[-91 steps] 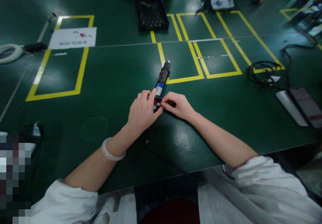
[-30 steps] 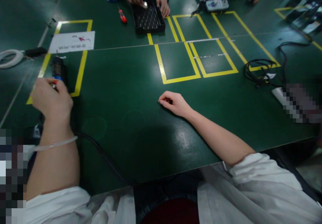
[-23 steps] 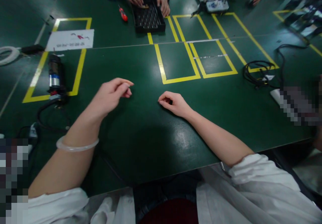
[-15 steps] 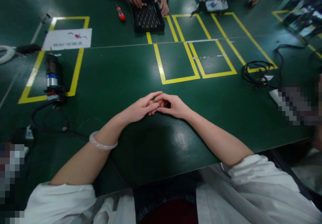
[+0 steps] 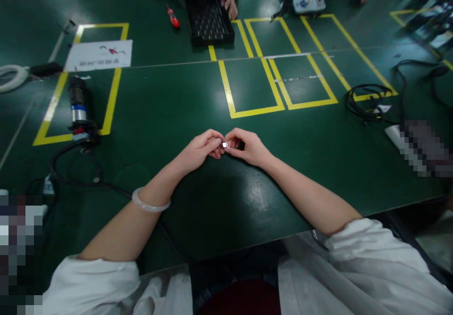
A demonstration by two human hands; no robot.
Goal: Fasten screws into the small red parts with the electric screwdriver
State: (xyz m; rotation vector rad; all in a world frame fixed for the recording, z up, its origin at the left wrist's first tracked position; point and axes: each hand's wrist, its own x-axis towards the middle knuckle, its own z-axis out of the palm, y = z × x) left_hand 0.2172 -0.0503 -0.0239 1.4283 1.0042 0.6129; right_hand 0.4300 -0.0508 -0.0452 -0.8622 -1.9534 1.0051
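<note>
My left hand [image 5: 200, 149] and my right hand [image 5: 247, 146] meet at the middle of the green table [image 5: 170, 117], fingertips pinched together on a small shiny part [image 5: 225, 144] with a red spot. Both hands rest on the table top. A black cylindrical power tool [image 5: 78, 108] with a blue and silver band lies inside the yellow-taped rectangle at the left, well away from both hands. Its black cable [image 5: 88, 178] curls toward the front edge.
Across the table another person's hands [image 5: 230, 1] rest at a black tray [image 5: 209, 19], with a red screwdriver [image 5: 173, 18] beside it. A white label sheet [image 5: 101, 54] lies far left. Coiled black cables [image 5: 366, 103] and a white device [image 5: 398, 138] sit at the right.
My left hand laid the power tool down in the left yellow rectangle, then came back to the middle. It now pinches the small part together with my right hand.
</note>
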